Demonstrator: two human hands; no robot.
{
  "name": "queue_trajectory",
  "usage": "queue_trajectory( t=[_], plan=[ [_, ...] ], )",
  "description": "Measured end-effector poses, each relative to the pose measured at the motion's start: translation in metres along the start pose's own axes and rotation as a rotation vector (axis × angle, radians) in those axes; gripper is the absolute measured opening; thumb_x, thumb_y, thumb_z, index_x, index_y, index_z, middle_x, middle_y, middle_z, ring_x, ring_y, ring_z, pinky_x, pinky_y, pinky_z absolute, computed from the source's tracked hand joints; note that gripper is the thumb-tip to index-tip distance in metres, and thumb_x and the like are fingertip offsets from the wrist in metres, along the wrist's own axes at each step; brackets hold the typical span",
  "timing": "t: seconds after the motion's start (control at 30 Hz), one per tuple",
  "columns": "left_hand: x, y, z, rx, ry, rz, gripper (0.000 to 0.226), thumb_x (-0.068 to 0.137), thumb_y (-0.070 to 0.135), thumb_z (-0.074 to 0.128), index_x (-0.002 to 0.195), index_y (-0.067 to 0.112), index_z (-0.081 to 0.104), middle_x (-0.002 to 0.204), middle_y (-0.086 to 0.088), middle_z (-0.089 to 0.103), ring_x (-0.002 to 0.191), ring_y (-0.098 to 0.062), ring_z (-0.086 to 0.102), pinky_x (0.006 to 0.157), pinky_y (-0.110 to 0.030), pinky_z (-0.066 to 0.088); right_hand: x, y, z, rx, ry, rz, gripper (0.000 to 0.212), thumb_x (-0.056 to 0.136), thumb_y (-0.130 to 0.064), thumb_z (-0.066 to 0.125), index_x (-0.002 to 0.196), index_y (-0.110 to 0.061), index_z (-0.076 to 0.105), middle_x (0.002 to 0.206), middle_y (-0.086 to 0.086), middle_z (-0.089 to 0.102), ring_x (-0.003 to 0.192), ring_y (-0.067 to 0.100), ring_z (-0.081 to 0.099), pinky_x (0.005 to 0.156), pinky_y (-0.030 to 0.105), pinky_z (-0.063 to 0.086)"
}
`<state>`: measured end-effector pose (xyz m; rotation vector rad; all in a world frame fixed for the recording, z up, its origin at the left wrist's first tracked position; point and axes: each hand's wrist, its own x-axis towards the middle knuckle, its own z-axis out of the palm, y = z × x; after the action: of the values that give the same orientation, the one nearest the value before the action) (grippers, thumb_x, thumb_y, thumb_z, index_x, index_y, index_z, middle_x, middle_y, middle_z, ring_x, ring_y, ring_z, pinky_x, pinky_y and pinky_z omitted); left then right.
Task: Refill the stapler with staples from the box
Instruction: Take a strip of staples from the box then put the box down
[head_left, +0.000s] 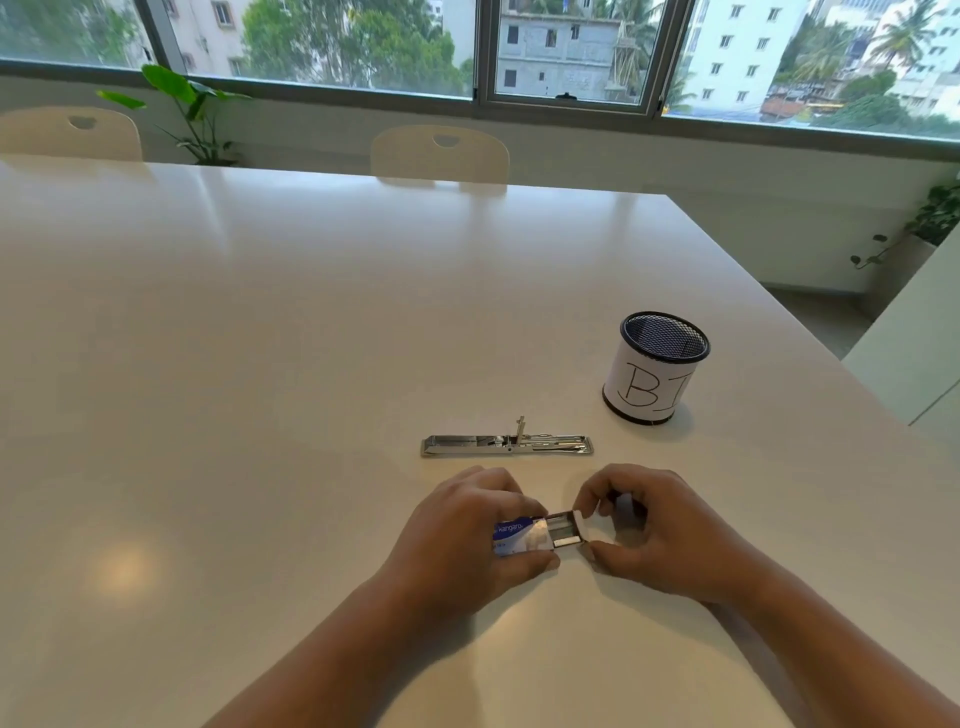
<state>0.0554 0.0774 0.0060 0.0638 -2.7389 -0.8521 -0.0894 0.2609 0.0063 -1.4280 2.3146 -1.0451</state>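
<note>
My left hand (457, 540) grips staple box (519, 535) sleeve, near table (260, 338) edge in front of me. My right hand (654, 530) pinches inner tray (566, 530), slid partway out, staples (563, 532) visible. Stapler (506, 446) lies opened flat just beyond hands. Mesh cup (654, 371) stands right of it.

You had bright, even daylight from the windows (332, 47) ahead — shadows were faint and soft. The glossy table (260, 312) showed pale streaks of glare and a warm round spot at lower left, the stapler (506, 446) glinted, and the wide lens bowed the edges — fine detail looked slightly soft.
</note>
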Motion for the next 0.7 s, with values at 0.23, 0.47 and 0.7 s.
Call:
queue_trajectory(
  t=[0.23, 0.47, 0.7],
  plan=[
    [0.000, 0.000, 0.001, -0.011, 0.021, -0.001, 0.044, 0.076, 0.053, 0.072, 0.113, 0.028, 0.072, 0.096, 0.011, 0.065, 0.087, -0.007, 0.055, 0.077, -0.029, 0.052, 0.002, -0.012, -0.006, -0.006, -0.066, 0.002, 0.036, 0.073, -0.042, 0.081, 0.106, -0.039, 0.067, 0.096, -0.033, 0.061, 0.086, 0.003, 0.060, 0.067, 0.009, 0.047],
    [0.001, -0.001, 0.002, -0.019, 0.027, 0.001, 0.042, 0.076, 0.053, 0.072, 0.111, 0.029, 0.072, 0.094, 0.012, 0.065, 0.088, -0.006, 0.055, 0.077, -0.031, 0.053, 0.003, -0.025, 0.002, -0.097, -0.019, -0.001, 0.011, 0.082, -0.029, 0.074, 0.091, -0.035, 0.074, 0.088, -0.021, 0.063, 0.080, 0.009, 0.060, 0.063, 0.018, 0.049],
    [0.001, -0.001, 0.002, -0.016, 0.009, -0.013, 0.044, 0.077, 0.052, 0.072, 0.115, 0.029, 0.070, 0.098, 0.012, 0.065, 0.091, -0.006, 0.054, 0.081, -0.030, 0.053, -0.001, -0.023, -0.001, -0.136, -0.028, 0.049, 0.017, 0.084, -0.024, 0.075, 0.093, -0.039, 0.072, 0.093, -0.023, 0.062, 0.084, 0.006, 0.060, 0.070, 0.026, 0.055]
  ],
)
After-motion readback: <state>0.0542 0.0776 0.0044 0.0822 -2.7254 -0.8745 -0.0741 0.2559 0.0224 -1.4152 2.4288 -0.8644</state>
